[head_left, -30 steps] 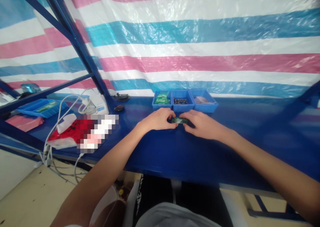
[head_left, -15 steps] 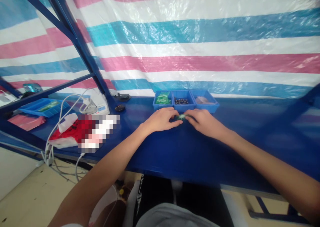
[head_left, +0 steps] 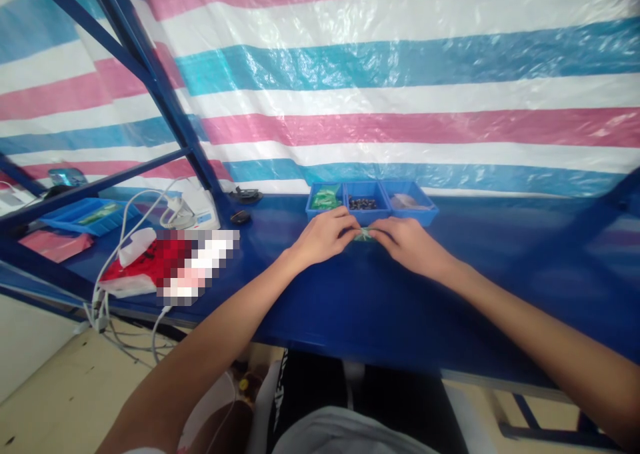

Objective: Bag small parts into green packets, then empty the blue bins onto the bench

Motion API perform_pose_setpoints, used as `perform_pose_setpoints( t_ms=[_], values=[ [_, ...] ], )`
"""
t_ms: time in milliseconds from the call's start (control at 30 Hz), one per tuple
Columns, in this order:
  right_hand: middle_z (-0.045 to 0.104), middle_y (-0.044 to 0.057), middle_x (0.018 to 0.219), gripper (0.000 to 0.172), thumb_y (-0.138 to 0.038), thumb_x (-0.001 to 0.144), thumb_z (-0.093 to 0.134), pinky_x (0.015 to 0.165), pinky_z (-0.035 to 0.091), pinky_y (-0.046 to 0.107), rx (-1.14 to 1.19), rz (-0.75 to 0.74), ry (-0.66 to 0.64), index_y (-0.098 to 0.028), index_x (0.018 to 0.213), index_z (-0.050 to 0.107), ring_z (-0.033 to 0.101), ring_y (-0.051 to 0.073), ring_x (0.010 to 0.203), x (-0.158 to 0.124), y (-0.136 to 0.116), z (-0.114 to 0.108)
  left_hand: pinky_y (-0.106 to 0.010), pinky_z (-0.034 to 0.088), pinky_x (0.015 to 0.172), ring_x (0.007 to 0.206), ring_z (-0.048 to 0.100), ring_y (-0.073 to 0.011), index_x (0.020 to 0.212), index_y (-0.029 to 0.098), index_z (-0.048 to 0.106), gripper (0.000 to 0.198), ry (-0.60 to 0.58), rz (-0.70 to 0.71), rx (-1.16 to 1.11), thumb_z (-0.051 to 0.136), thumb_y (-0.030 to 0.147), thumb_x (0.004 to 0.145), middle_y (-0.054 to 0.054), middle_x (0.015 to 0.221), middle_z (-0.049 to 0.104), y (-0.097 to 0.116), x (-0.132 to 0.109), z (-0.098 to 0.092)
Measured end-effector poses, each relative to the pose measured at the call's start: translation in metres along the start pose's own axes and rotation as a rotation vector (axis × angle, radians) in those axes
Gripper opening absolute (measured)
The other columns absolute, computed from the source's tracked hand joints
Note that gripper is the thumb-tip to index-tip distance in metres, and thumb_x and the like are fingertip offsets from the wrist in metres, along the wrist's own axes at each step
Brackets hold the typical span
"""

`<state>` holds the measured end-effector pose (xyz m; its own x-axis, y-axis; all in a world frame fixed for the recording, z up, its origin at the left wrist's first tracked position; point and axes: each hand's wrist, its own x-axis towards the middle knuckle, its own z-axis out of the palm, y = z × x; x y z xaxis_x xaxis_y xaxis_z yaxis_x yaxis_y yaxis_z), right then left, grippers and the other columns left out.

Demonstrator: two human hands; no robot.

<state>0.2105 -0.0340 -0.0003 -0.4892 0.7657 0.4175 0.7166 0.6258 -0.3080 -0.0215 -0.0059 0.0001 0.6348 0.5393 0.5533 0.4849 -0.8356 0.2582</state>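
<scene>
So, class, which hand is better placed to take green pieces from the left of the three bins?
Probably the left hand: it sits in front of that bin, while the right hand is nearer the right bin. Both hands' fingers pinch a small green item, so the left must let go first.

striped plastic sheeting point(head_left: 400, 129) behind | blue metal frame point(head_left: 169, 107) left | glossy blue table point(head_left: 400, 314) | pale floor point(head_left: 45, 407)
</scene>
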Motion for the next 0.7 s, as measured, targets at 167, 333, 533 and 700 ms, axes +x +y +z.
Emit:
perform_pose_setpoints(
  t_ms=[167, 333, 533, 700],
  values=[
    [0.078, 0.008, 0.093, 0.030, -0.030, 0.105, 0.047, 0.076, 0.049, 0.037, 0.054, -0.001, 0.025, -0.021, 0.094, 0.074, 0.072, 0.025, 0.082, -0.0001, -0.0026, -0.0016, -0.027, 0.047, 0.072, 0.074, 0.058, -0.0119, 0.103, 0.019, 0.069, 0.017, 0.014, -0.003, -0.016, 0.059, 0.033, 0.102, -0.002, 0.093, 0.061, 0.0024, 0.0000, 0.0012],
    [0.077, 0.008, 0.088, 0.030, -0.026, 0.103, 0.047, 0.073, 0.048, 0.035, 0.076, -0.016, 0.034, -0.019, 0.089, 0.073, 0.070, 0.024, 0.079, -0.0008, -0.0063, -0.0019, -0.027, 0.048, 0.074, 0.076, 0.059, -0.0122, 0.108, 0.019, 0.069, 0.024, 0.038, 0.026, -0.028, 0.056, 0.039, 0.104, -0.003, 0.097, 0.062, 0.0041, 0.0001, 0.0033],
    [0.077, 0.005, 0.086, 0.025, -0.029, 0.100, 0.053, 0.070, 0.047, 0.033, 0.136, 0.023, 0.061, -0.021, 0.095, 0.076, 0.069, 0.021, 0.073, 0.0000, -0.0072, -0.0002, -0.028, 0.049, 0.080, 0.087, 0.063, -0.0153, 0.102, 0.018, 0.069, 0.023, 0.050, 0.038, -0.064, 0.052, 0.032, 0.106, -0.004, 0.095, 0.064, 0.0039, 0.0011, 0.0032],
    [0.074, 0.002, 0.079, 0.022, -0.035, 0.097, 0.058, 0.065, 0.045, 0.032, 0.255, 0.106, 0.040, -0.022, 0.089, 0.076, 0.062, 0.018, 0.065, 0.0003, -0.0068, 0.0006, -0.027, 0.048, 0.079, 0.086, 0.063, -0.0149, 0.100, 0.018, 0.067, 0.022, 0.056, 0.032, -0.068, 0.050, 0.030, 0.107, -0.003, 0.093, 0.064, 0.0024, 0.0014, 0.0045]
  ],
)
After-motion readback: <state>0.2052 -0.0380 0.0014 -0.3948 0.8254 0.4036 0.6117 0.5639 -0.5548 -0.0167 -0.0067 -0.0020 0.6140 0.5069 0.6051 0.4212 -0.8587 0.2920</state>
